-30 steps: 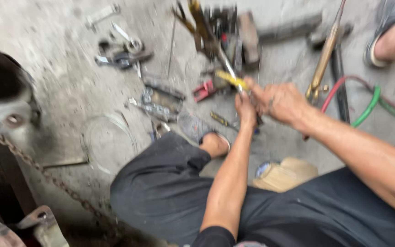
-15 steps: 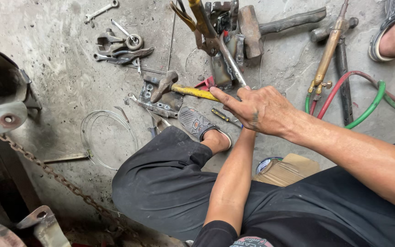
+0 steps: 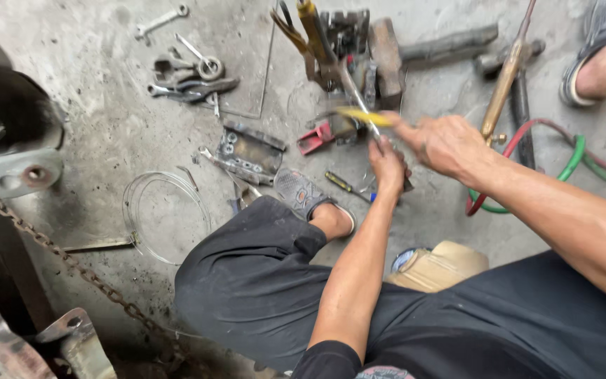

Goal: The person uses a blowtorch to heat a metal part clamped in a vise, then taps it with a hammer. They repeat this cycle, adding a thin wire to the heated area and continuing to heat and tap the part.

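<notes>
I sit on a concrete floor with both hands together over a pile of tools. My right hand [image 3: 443, 144] grips a yellow-handled hammer [image 3: 358, 116], which is blurred and points left. Just below it, my left hand [image 3: 387, 165] is closed around a small dark metal piece [image 3: 406, 184] held against the floor. A thin steel rod [image 3: 355, 91] runs from the tool pile down to my hands. My left foot in a grey shoe [image 3: 301, 191] rests to the left of them.
Wrenches [image 3: 191, 88] and a drilled metal plate [image 3: 250, 151] lie to the left, with a wire coil [image 3: 166, 210] and a chain [image 3: 71, 267] nearer. A brass torch [image 3: 503, 88] and red and green hoses [image 3: 576, 154] lie on the right. A sandalled foot [image 3: 604, 63] is at top right.
The hammer lay low and pointed left half a second ago with my right hand's fingers spread. Now that hand is raised and blurred, and my left hand shows again beneath it.
</notes>
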